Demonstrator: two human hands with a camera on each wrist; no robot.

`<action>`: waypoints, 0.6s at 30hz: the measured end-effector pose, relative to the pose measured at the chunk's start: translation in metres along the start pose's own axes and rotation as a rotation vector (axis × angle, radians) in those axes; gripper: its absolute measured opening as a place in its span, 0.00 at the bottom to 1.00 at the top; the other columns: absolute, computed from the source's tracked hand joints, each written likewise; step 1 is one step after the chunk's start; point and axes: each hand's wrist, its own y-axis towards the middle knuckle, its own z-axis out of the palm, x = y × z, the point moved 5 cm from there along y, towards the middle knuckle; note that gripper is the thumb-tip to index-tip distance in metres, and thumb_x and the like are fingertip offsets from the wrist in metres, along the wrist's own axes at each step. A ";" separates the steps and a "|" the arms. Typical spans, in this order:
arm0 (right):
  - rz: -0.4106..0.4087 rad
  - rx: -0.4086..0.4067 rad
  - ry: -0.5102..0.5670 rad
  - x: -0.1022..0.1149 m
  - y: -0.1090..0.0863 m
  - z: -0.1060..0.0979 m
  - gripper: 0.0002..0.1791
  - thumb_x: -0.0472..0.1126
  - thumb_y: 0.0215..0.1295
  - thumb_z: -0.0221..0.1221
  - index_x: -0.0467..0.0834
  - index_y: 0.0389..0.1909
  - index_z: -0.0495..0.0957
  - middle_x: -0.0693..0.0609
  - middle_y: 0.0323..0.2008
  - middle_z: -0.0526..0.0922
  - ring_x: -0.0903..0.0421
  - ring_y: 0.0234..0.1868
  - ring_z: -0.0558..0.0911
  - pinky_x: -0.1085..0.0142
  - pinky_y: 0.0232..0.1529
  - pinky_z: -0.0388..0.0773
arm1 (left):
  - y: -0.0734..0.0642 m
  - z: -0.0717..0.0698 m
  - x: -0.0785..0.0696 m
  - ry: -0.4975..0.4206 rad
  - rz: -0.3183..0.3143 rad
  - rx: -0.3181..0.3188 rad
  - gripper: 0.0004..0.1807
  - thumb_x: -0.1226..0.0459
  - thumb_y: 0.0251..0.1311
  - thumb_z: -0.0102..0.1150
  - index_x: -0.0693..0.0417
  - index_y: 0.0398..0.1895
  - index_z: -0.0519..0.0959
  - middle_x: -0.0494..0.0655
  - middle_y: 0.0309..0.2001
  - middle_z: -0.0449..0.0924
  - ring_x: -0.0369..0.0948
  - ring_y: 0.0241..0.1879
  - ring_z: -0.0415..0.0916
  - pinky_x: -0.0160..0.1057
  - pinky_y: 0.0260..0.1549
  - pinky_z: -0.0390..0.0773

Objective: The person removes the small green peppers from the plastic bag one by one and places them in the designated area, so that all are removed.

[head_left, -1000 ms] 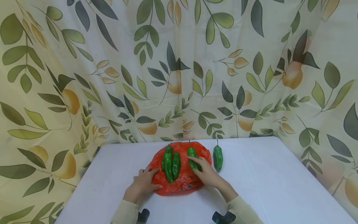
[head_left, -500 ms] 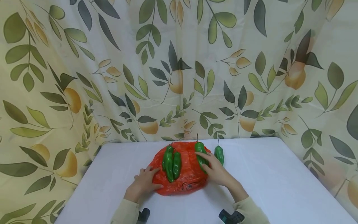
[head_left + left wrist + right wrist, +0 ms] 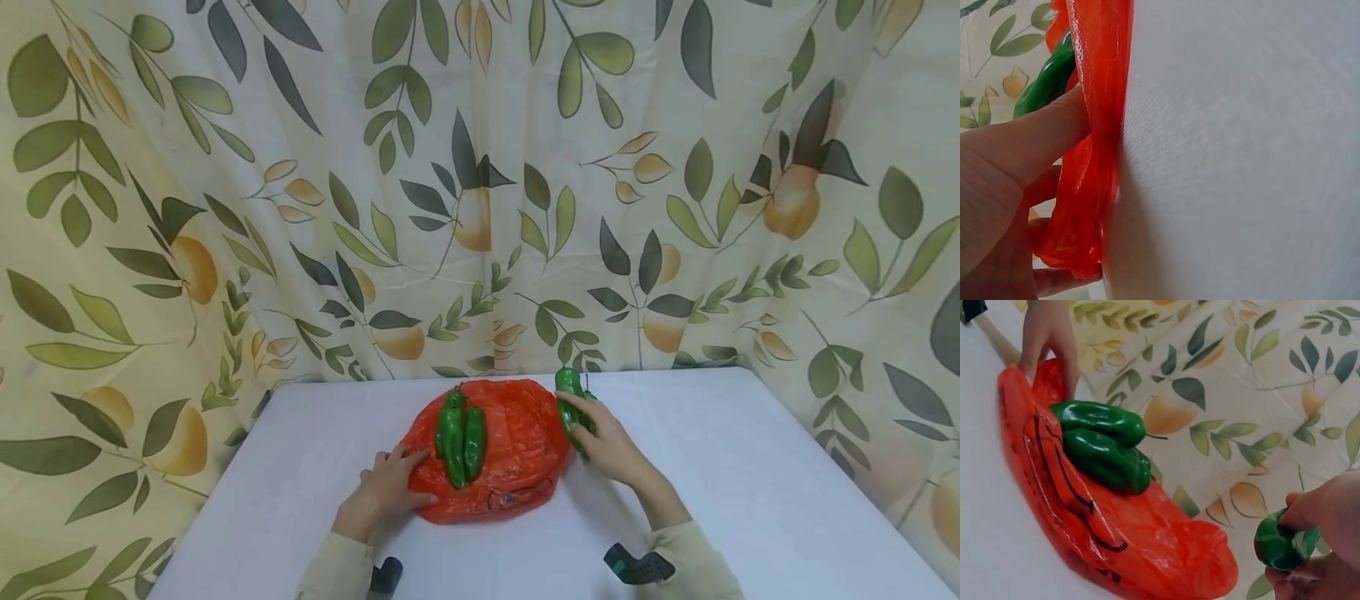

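Dark print (image 3: 1067, 475) on red plastic bag (image 3: 1175, 556), no readable words

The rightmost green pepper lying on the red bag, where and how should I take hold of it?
I'd likely grip that green pepper across its thick middle, coming from above and the right. It lies lengthwise away from you, another pepper crowds its left side, and its right faces bare red bag.

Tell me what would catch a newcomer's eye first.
First, the bright red plastic bag on the white table, with green peppers lying on it. Then the right hand, holding another pepper by the bag's right edge. Behind, leaf-and-fruit-printed cloth fills the background.
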 end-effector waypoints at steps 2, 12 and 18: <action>0.014 -0.002 -0.006 -0.002 0.000 -0.001 0.30 0.29 0.71 0.49 0.44 0.74 0.65 0.30 0.72 0.64 0.30 0.69 0.68 0.33 0.62 0.74 | -0.001 0.000 0.000 0.003 0.009 -0.002 0.44 0.48 0.47 0.77 0.46 0.70 0.73 0.56 0.69 0.68 0.56 0.62 0.64 0.70 0.55 0.74; 0.037 -0.023 -0.065 -0.009 0.000 -0.007 0.32 0.28 0.69 0.49 0.42 0.75 0.63 0.27 0.70 0.64 0.28 0.68 0.68 0.32 0.63 0.72 | -0.002 0.001 0.000 -0.012 0.001 0.003 0.42 0.48 0.49 0.76 0.46 0.70 0.73 0.56 0.69 0.68 0.58 0.65 0.64 0.75 0.59 0.68; 0.062 -0.028 -0.086 -0.016 0.002 -0.010 0.33 0.29 0.71 0.48 0.43 0.76 0.60 0.27 0.71 0.62 0.28 0.70 0.65 0.32 0.64 0.71 | -0.001 0.000 0.000 -0.007 0.005 -0.001 0.42 0.48 0.49 0.77 0.47 0.69 0.74 0.56 0.68 0.69 0.57 0.63 0.64 0.75 0.59 0.69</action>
